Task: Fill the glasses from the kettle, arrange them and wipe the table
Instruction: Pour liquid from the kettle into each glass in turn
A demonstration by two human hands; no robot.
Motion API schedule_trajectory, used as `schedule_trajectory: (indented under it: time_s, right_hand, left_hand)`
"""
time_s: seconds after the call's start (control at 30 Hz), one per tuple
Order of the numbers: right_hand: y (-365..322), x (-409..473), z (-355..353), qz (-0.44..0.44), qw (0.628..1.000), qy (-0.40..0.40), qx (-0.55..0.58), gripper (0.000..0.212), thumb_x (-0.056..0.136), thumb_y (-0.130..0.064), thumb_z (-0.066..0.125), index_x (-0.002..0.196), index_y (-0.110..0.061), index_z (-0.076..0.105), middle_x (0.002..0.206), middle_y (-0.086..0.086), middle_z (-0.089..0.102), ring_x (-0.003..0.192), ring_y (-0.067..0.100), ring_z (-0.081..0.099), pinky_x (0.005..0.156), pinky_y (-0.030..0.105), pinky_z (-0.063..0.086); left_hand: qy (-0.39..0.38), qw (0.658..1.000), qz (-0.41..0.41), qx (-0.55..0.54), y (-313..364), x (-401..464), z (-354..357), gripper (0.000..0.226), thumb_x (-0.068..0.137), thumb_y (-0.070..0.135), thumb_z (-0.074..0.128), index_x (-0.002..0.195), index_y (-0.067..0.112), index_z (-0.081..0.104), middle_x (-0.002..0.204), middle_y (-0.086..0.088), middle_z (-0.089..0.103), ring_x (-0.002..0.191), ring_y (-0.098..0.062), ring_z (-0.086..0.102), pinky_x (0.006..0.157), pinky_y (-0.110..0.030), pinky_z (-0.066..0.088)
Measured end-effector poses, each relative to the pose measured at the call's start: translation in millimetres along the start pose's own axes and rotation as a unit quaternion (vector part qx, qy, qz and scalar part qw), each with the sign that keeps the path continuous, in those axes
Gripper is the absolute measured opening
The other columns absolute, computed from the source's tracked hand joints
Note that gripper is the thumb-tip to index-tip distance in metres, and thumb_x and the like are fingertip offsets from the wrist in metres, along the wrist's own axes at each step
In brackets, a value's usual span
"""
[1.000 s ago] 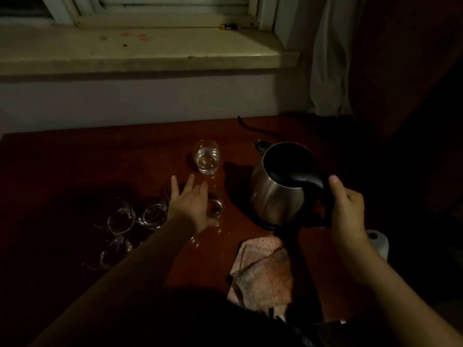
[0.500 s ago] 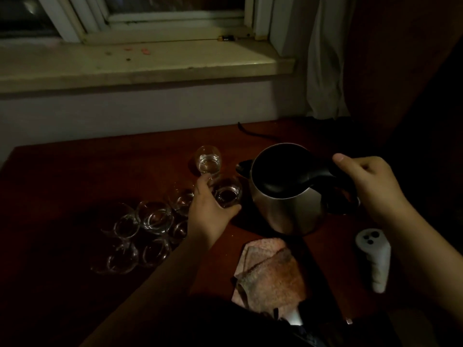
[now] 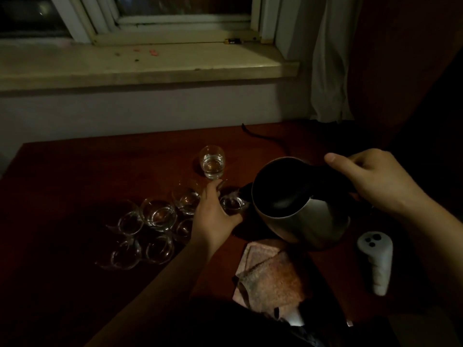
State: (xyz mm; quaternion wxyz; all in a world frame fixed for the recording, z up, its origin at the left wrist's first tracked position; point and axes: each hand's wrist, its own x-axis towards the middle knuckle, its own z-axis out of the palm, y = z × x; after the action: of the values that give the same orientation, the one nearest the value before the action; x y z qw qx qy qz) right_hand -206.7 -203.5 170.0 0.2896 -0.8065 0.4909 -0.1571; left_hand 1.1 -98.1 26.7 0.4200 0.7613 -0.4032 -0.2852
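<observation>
A steel kettle (image 3: 308, 221) with an open dark mouth is lifted off the table and tilted left, its spout over a small glass (image 3: 231, 204). My right hand (image 3: 373, 181) grips the kettle's black handle. My left hand (image 3: 213, 214) is wrapped around that small glass on the dark red table (image 3: 100, 171). Farther back stands a filled glass (image 3: 212, 165) of water. Several empty glasses (image 3: 155, 221) cluster to the left of my left hand. A folded pinkish cloth (image 3: 270, 274) lies near the front edge.
A white handheld controller (image 3: 378, 261) lies at the right, beside the kettle. A black cord (image 3: 263, 136) runs across the table's far edge. Behind the table are a wall, a stone window sill (image 3: 150, 68) and a pale curtain (image 3: 328, 58).
My right hand lifted the kettle and tilted it left toward the glass. My left hand closed around the small glass and holds it beside the spout.
</observation>
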Motion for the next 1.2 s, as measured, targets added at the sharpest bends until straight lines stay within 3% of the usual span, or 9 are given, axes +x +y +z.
schedule_trajectory:
  time_s: [0.2, 0.27, 0.37, 0.5, 0.7, 0.83, 0.93, 1.07, 1.2]
  right_hand:
    - [-5, -3, -1, 0.001, 0.999, -0.002, -0.038, 0.088, 0.059, -0.069, 0.037, 0.065, 0.016, 0.059, 0.050, 0.022, 0.051, 0.046, 0.030, 0.048, 0.045, 0.029, 0.032]
    - [-6, -3, -1, 0.002, 0.999, 0.000, -0.042, 0.088, 0.059, -0.070, 0.037, 0.063, 0.016, 0.057, 0.050, 0.024, 0.051, 0.043, 0.027, 0.046, 0.043, 0.028, 0.032]
    - [-9, -2, 0, 0.009, 0.999, 0.007, -0.050, 0.088, 0.060, -0.069, 0.037, 0.063, 0.016, 0.057, 0.055, 0.033, 0.053, 0.048, 0.037, 0.050, 0.048, 0.031, 0.034]
    - [-11, 1, 0, 0.013, 0.998, 0.011, -0.059, 0.088, 0.061, -0.070, 0.036, 0.062, 0.016, 0.055, 0.054, 0.030, 0.051, 0.050, 0.037, 0.049, 0.052, 0.033, 0.035]
    - [-10, 2, 0, 0.034, 0.998, 0.015, -0.056, 0.077, 0.079, -0.057, 0.046, 0.063, 0.018, 0.053, 0.059, 0.036, 0.054, 0.050, 0.040, 0.048, 0.053, 0.036, 0.037]
    - [-10, 4, 1, 0.035, 0.998, 0.013, -0.056, 0.080, 0.076, -0.061, 0.045, 0.062, 0.017, 0.053, 0.055, 0.028, 0.052, 0.048, 0.034, 0.047, 0.053, 0.034, 0.035]
    - [-11, 3, 0, 0.026, 0.998, 0.012, -0.056, 0.088, 0.062, -0.071, 0.038, 0.061, 0.017, 0.052, 0.053, 0.026, 0.049, 0.047, 0.033, 0.046, 0.053, 0.034, 0.035]
    - [-13, 3, 0, 0.023, 0.997, 0.013, -0.066, 0.094, 0.056, -0.073, 0.033, 0.066, 0.018, 0.056, 0.062, 0.038, 0.056, 0.054, 0.047, 0.052, 0.053, 0.035, 0.037]
    - [-13, 3, -1, 0.022, 0.997, 0.013, -0.071, 0.095, 0.056, -0.074, 0.033, 0.069, 0.016, 0.060, 0.065, 0.038, 0.057, 0.061, 0.050, 0.056, 0.052, 0.037, 0.039]
  left_hand:
    - [-0.004, 1.000, -0.007, 0.016, -1, -2, 1, 0.088, 0.068, 0.016, 0.078, 0.139, 0.028, 0.028, 0.143, 0.003, 0.039, 0.130, -0.012, 0.039, 0.104, -0.042, 0.044]
    - [-0.006, 1.000, -0.005, 0.009, -2, -2, 1, 0.087, 0.069, 0.016, 0.078, 0.138, 0.028, 0.029, 0.142, 0.004, 0.040, 0.127, -0.009, 0.040, 0.103, -0.036, 0.043]
    - [-0.007, 1.000, -0.002, 0.003, -2, -3, 1, 0.086, 0.069, 0.018, 0.079, 0.138, 0.028, 0.029, 0.141, 0.006, 0.041, 0.124, -0.005, 0.041, 0.099, -0.028, 0.041]
    - [0.002, 1.000, -0.005, 0.004, -2, -3, 2, 0.086, 0.067, 0.021, 0.079, 0.138, 0.026, 0.031, 0.137, 0.004, 0.045, 0.120, -0.006, 0.045, 0.101, -0.033, 0.044]
    - [0.005, 1.000, -0.004, 0.004, -3, -2, 3, 0.085, 0.068, 0.022, 0.080, 0.138, 0.025, 0.031, 0.138, 0.003, 0.044, 0.118, -0.005, 0.045, 0.096, -0.026, 0.041]
    - [0.011, 1.000, 0.001, 0.006, -5, -1, 4, 0.084, 0.069, 0.025, 0.081, 0.138, 0.023, 0.032, 0.137, 0.004, 0.045, 0.117, -0.004, 0.046, 0.095, -0.026, 0.042]
    - [0.015, 1.000, 0.002, 0.003, -6, -1, 4, 0.084, 0.068, 0.026, 0.081, 0.137, 0.022, 0.033, 0.135, 0.003, 0.048, 0.119, -0.009, 0.050, 0.097, -0.029, 0.044]
    - [0.014, 1.000, -0.005, -0.005, -6, -1, 4, 0.086, 0.067, 0.027, 0.081, 0.138, 0.023, 0.032, 0.136, 0.002, 0.048, 0.121, -0.011, 0.050, 0.101, -0.036, 0.045]
    - [0.017, 1.000, -0.001, -0.009, -6, -1, 4, 0.083, 0.069, 0.025, 0.080, 0.137, 0.023, 0.033, 0.136, 0.005, 0.046, 0.117, -0.007, 0.049, 0.094, -0.026, 0.042]
